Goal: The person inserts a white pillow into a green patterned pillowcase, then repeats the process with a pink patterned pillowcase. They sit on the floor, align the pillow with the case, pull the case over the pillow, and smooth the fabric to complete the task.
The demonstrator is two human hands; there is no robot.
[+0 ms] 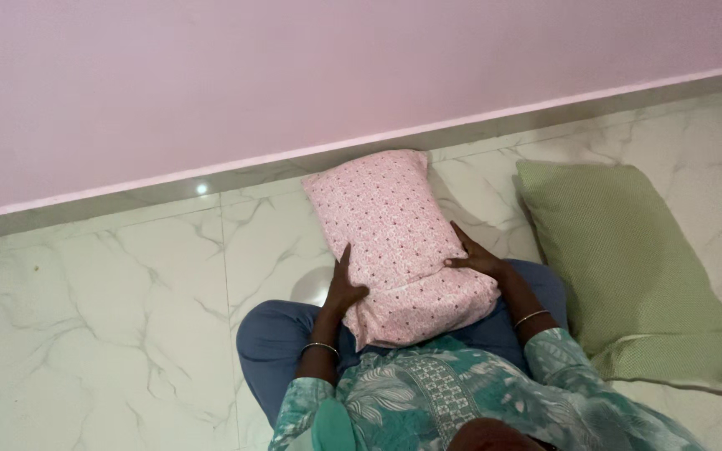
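Note:
A pink pillow with a small dotted print (394, 234) lies lengthwise from my lap toward the wall, its near end resting on my crossed legs in blue trousers (273, 334). My left hand (343, 288) grips the pillow's left edge near the lower corner. My right hand (476, 257) lies flat on the pillow's right side, fingers spread over the fabric. Each wrist wears a thin bangle.
A green pillow (628, 267) lies on the white marble floor (110, 309) just to my right, touching my knee. A pink wall (294, 75) with a grey skirting strip runs across the back, right behind the pink pillow's far end.

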